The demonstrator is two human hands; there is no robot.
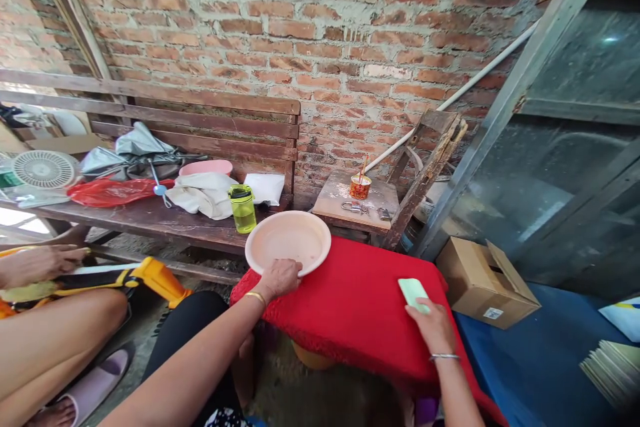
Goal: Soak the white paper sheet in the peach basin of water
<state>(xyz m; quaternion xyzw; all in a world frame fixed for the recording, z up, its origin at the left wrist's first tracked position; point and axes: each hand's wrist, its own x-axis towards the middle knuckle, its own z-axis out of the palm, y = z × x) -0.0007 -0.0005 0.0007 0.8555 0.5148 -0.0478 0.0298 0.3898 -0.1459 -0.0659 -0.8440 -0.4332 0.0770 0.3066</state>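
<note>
My left hand, with a gold bracelet at the wrist, is closed on the near rim of a pale pink basin. The basin rests at the far left corner of a red cloth-covered table, and its inside looks nearly bare. In my right hand is a pale green, flat, oblong thing with rounded corners, its kind not clear. This hand is over the right part of the red cloth, apart from the basin. Fingers hide the lower end of the green thing.
Behind is a wooden bench with a green bottle, red plastic bag and small fan. A stool holds an incense cup and padlocks. At right is a cardboard box. Another person's hand is at left.
</note>
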